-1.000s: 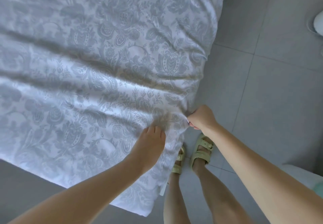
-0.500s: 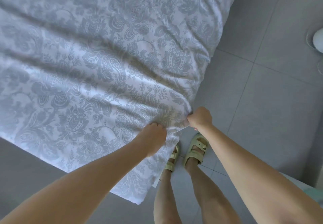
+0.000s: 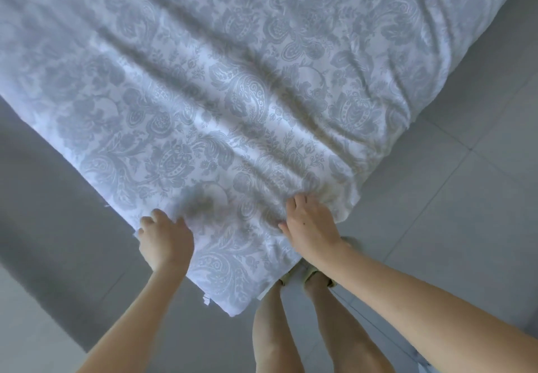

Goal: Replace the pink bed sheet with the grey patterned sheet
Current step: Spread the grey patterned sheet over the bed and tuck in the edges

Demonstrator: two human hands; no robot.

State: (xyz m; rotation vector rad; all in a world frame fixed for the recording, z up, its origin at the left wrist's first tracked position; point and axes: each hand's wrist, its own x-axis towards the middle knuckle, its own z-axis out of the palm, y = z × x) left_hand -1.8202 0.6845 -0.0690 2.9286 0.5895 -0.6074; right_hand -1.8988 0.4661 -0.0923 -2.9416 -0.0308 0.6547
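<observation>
The grey patterned sheet (image 3: 233, 104) covers the bed and fills most of the head view, with long wrinkles running toward its near corner. That corner hangs down over the bed's edge, just in front of my legs. My left hand (image 3: 164, 241) grips the sheet's left edge with curled fingers. To the right, my right hand (image 3: 311, 227) lies on top of the sheet near the right edge, fingers curled into bunched fabric. No pink sheet shows anywhere in view.
Grey tiled floor (image 3: 465, 212) lies to the right of and below the bed. A darker grey strip (image 3: 43, 183) runs along the bed's left side. My feet in pale green sandals (image 3: 308, 275) stand right at the hanging corner.
Both hands have shifted along the sheet: the left out to the left edge, the right from a fist at the corner onto the top. The view has swung and the wrinkles have stretched out.
</observation>
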